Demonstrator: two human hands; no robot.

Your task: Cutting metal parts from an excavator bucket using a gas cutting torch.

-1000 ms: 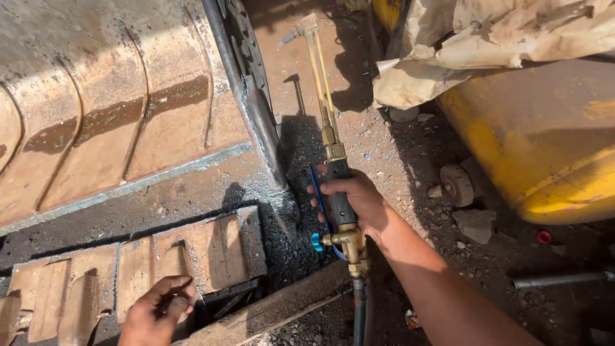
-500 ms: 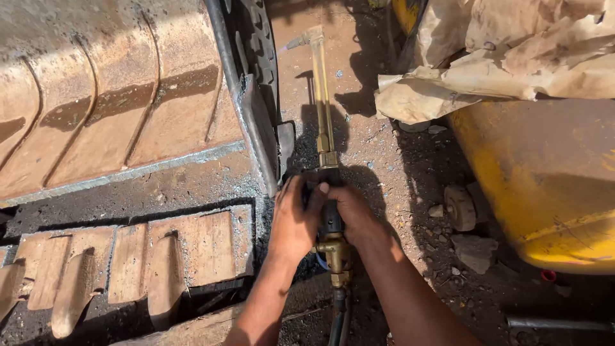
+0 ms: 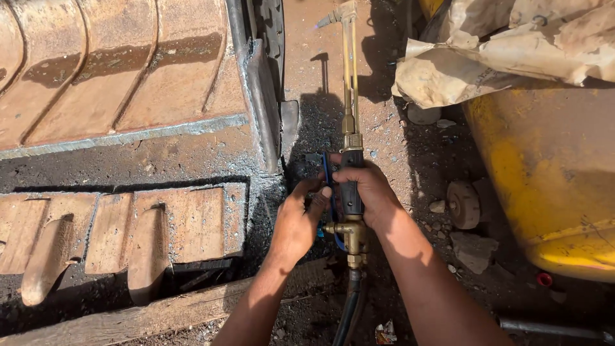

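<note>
— What takes up most of the view?

— A big rusty steel body with ribbed panels (image 3: 122, 70) fills the upper left, its welded edge plate (image 3: 264, 102) standing upright along its right side. Below it lies a cut-off ribbed steel piece (image 3: 134, 230) on dark, sooty ground, with a wooden plank (image 3: 154, 314) along its lower edge. On the right sits a large yellow tank (image 3: 551, 179), with crumpled brown paper (image 3: 506, 51) draped over its top.

— And the tool?

— A cutting torch (image 3: 350, 122) runs almost straight up the middle of the view, over reddish dirt between the steel body and the tank. Its brass tubes reach to a bent tip (image 3: 333, 15) at the top edge; a small pale flame seems to show there, though it is too small to be sure. A black hose (image 3: 349, 307) leaves the brass valve block at the bottom.

— How are the hands placed?

— The right hand (image 3: 371, 192) is wrapped tight around the dark handle of the torch, fingers curled closed on it. The left hand (image 3: 298, 221) is just beside it, fingertips pressed against the blue lever and valve area on the torch's left side; whether it pinches a knob I cannot tell.

— Anything small nearby?

— A round rusty disc (image 3: 462, 204) and some stones (image 3: 474, 251) lie on the ground right of the forearm, and a small red cap (image 3: 544, 279) under the tank.
</note>
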